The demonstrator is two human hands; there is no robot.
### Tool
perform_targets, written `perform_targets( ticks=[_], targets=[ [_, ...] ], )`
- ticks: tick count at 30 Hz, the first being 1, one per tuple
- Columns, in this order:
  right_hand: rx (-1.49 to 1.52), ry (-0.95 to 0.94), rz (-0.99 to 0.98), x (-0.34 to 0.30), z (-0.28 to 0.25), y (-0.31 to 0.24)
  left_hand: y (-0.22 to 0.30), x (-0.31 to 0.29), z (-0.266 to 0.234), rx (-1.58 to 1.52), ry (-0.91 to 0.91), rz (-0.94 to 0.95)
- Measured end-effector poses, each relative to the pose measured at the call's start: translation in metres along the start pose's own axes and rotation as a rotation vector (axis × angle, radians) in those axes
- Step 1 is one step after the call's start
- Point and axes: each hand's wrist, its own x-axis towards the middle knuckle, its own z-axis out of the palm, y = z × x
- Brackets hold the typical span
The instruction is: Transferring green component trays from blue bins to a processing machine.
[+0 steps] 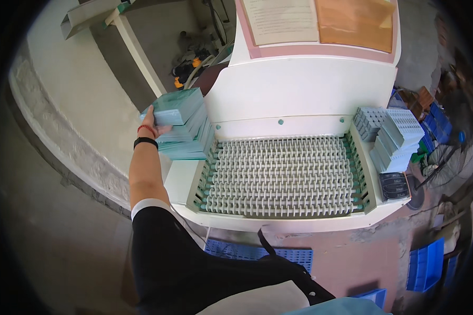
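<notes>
My left hand (152, 125) is at the near left corner of a tall stack of thin, greenish, glass-like sheets (186, 113). Its fingers and thumb are spread around the edge of the upper bundle, partly hidden against it. A red bracelet and a black band are on that wrist. The stack stands on the left end of a white machine (305, 79), with its layers shifted unevenly. Beside it lies the machine's bed of white roller wheels (281, 178), on which no sheet lies. My right hand is out of the picture.
On the machine's right end stand a stack of light-blue pieces (397, 139), a grey block with rows of bumps (369, 122) and a black-topped box (394, 186). A blue slatted pallet (294, 257) lies below; a blue crate (424, 265) is at lower right.
</notes>
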Motion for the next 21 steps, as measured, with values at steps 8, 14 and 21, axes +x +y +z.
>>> perform_targets(
  ticks=[8, 14, 21],
  targets=[
    [-0.397, -0.351, -0.225, 0.015, -0.006, 0.022, 0.05, 0.013, 0.001, 0.759, 0.306, 0.091],
    [-1.689, -0.34, -0.809, 0.05, -0.107, 0.11, 0.074, -0.076, 0.056, 1.137, 0.816, 0.951],
    [-1.944, 0.107, -0.108, -0.001, -0.156, 0.204, -0.035, -0.283, 0.211, 0.612, 0.033, 2.135]
  ],
)
